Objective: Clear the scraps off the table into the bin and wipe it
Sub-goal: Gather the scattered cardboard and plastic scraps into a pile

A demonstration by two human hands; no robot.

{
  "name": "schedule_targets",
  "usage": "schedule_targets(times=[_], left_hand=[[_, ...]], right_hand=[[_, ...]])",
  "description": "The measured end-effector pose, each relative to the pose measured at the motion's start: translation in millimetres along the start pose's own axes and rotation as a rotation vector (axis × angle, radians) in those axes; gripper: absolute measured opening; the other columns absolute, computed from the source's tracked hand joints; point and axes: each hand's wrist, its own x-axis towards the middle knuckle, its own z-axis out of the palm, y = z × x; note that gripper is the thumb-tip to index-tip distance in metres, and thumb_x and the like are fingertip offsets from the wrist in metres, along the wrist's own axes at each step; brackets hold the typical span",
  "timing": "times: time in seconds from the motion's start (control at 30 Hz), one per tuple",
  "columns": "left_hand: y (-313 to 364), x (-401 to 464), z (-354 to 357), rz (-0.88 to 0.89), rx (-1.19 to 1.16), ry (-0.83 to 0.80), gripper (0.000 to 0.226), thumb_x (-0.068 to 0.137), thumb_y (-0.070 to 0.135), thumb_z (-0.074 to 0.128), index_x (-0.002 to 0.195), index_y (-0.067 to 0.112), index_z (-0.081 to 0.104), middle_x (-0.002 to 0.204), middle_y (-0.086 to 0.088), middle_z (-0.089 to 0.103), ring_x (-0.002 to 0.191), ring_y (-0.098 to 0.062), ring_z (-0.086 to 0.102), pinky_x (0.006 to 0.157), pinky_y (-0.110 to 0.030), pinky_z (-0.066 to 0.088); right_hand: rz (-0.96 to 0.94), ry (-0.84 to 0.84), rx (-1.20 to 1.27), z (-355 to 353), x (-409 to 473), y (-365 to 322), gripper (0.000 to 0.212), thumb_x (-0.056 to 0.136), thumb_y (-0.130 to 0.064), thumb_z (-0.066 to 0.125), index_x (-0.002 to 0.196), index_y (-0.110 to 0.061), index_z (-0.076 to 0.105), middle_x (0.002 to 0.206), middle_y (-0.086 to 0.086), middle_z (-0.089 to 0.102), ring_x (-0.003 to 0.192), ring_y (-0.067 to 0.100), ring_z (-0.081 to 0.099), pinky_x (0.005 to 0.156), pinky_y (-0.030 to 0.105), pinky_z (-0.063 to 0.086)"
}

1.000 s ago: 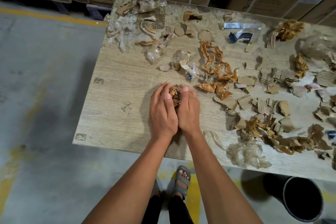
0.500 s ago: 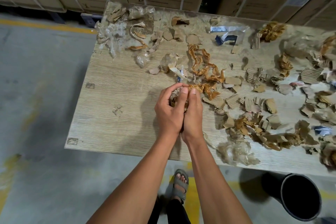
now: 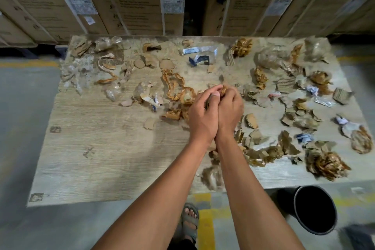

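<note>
My left hand [image 3: 203, 115] and my right hand [image 3: 229, 109] are pressed together over the middle of the wooden table [image 3: 97, 144], cupped around a bundle of brown scraps [image 3: 223, 89] that shows between the fingertips. Torn cardboard, brown tape and clear plastic scraps [image 3: 294, 107] cover the table's middle, back and right. A curled strip of brown tape [image 3: 174, 83] lies just left of my hands. The black bin [image 3: 315, 209] stands on the floor below the table's front right edge, its mouth open.
Stacked cardboard boxes [image 3: 132, 0] line the wall behind the table. The table's front left is bare wood. Grey concrete floor with yellow lines [image 3: 205, 219] runs under the front edge, where my sandalled foot [image 3: 189, 221] stands.
Both hands, still cupped together around scraps, have moved away from me and to the right over the table. The view has lifted, showing more of the boxes and the right side.
</note>
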Motion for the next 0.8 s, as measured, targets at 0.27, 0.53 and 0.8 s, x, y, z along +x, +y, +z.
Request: schedule_targets(times=[0.27, 0.53, 0.8], left_hand=[[-42, 36, 40, 0.120, 0.337, -0.125, 0.047, 0.113, 0.034, 0.041, 0.147, 0.017, 0.069, 0.148, 0.001, 0.067, 0.135, -0.008, 0.060, 0.118, -0.027, 0.045], [-86, 53, 54, 0.173, 0.713, -0.157, 0.057, 0.116, 0.030, 0.026, 0.154, 0.005, 0.060, 0.163, -0.011, 0.056, 0.159, -0.023, 0.042, 0.136, -0.039, 0.024], [-84, 54, 47, 0.182, 0.789, -0.213, 0.051, 0.120, 0.028, 0.030, 0.168, 0.013, 0.040, 0.177, -0.004, 0.031, 0.168, -0.015, 0.015, 0.136, -0.029, 0.008]], right_hand=[[-0.244, 0.073, -0.095, -5, 58, 51, 0.043, 0.112, -0.027, 0.037, 0.093, 0.000, 0.063, 0.084, 0.007, 0.061, 0.075, 0.022, 0.051, 0.069, 0.016, 0.034], [-0.372, -0.022, -0.303, -13, 82, 102, 0.027, 0.114, -0.017, 0.052, 0.119, -0.001, 0.073, 0.111, 0.011, 0.071, 0.096, 0.008, 0.056, 0.081, 0.015, 0.043], [-0.421, -0.162, -0.375, -12, 85, 105, 0.035, 0.114, -0.012, 0.054, 0.146, -0.005, 0.067, 0.146, 0.012, 0.069, 0.141, 0.029, 0.062, 0.120, 0.050, 0.049]])
